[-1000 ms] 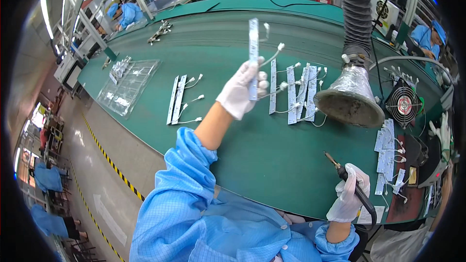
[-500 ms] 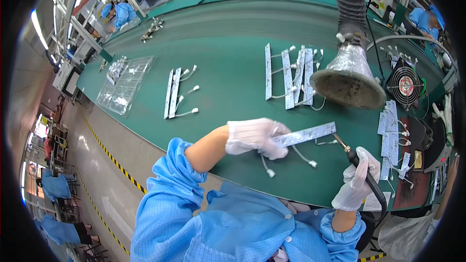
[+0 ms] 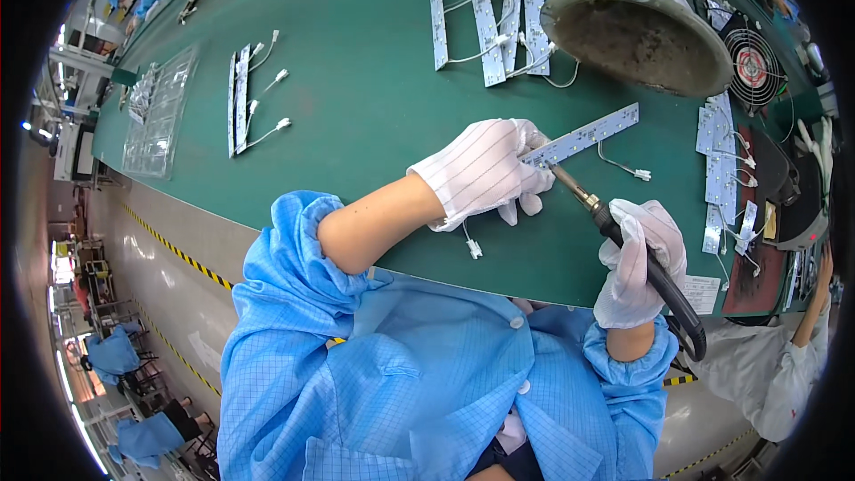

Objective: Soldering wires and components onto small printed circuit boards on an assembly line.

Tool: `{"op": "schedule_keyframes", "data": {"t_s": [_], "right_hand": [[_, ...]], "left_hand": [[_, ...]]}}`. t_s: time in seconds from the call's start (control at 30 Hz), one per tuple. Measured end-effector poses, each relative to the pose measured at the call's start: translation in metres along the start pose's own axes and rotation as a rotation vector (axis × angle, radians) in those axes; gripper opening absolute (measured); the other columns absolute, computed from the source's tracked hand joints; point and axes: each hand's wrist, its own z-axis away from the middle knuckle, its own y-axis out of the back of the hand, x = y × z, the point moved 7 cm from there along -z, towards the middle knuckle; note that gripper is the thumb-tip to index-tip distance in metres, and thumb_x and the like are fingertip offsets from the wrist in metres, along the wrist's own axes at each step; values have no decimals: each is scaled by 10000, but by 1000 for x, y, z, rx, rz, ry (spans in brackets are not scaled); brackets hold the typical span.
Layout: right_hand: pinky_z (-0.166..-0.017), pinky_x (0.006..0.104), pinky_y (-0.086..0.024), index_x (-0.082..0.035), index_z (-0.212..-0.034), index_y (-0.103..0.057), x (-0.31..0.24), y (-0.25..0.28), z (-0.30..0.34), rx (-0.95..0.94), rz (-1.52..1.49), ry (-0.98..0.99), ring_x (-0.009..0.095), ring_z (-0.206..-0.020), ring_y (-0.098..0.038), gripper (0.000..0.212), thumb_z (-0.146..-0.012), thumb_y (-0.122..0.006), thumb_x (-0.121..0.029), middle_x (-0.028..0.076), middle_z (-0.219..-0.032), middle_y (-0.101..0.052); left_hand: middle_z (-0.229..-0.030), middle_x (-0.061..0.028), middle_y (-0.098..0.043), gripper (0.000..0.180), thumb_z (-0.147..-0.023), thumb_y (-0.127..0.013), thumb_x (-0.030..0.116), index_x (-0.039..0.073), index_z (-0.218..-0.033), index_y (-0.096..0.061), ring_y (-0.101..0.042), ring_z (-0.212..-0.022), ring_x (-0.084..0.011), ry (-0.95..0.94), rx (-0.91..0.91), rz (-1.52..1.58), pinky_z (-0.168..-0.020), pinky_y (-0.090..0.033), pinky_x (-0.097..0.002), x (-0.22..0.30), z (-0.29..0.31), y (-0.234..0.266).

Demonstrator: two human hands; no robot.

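Observation:
My left hand (image 3: 488, 169), in a white striped glove, grips the near end of a narrow LED circuit board strip (image 3: 592, 132) above the green mat. Short white wires with a plug (image 3: 641, 175) hang from the strip, and a second white plug (image 3: 474, 249) dangles below the hand. In my gloved right hand (image 3: 643, 258) is a soldering iron (image 3: 598, 210), held like a pen. Its tip meets or nearly meets the strip right beside my left fingers; exact contact is hard to make out. The iron's black cable curves down past my right wrist.
Several wired strips (image 3: 485, 31) lie at the back, and a small group (image 3: 239, 102) lies left beside a clear plastic tray (image 3: 160, 120). A fume extraction hood (image 3: 637, 27) overhangs the right side. More boards (image 3: 718, 160), a round fan (image 3: 753, 67) and a co-worker's sleeve (image 3: 757, 383) are at right.
The soldering iron has moved left from the strip's far end to beside my left fingers. The strip is tilted more steeply. The whole view has shifted, with the table sitting higher.

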Motion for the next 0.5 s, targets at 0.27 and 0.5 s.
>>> {"op": "schedule_keyframes", "data": {"t_s": [0.27,0.5], "right_hand": [[-507,264,-396,38,-954,-548,11,-6,3,-50,-251,-203,138,-554,-485,162,-844,-463,-47,157,-816,-624],[-521,280,-408,42,-968,-534,11,-6,2,-4,-248,-152,173,-612,-513,169,-843,-470,-52,167,-817,-624]], "left_hand": [[-713,-122,-676,330,-843,-562,133,-85,-1089,-534,-655,-537,-162,-19,-14,59,-498,-531,-259,-3,3,-4],[-709,-129,-676,318,-848,-550,116,-108,-1072,-529,-662,-543,-173,-39,0,26,-498,-536,-266,2,3,-4]]}}
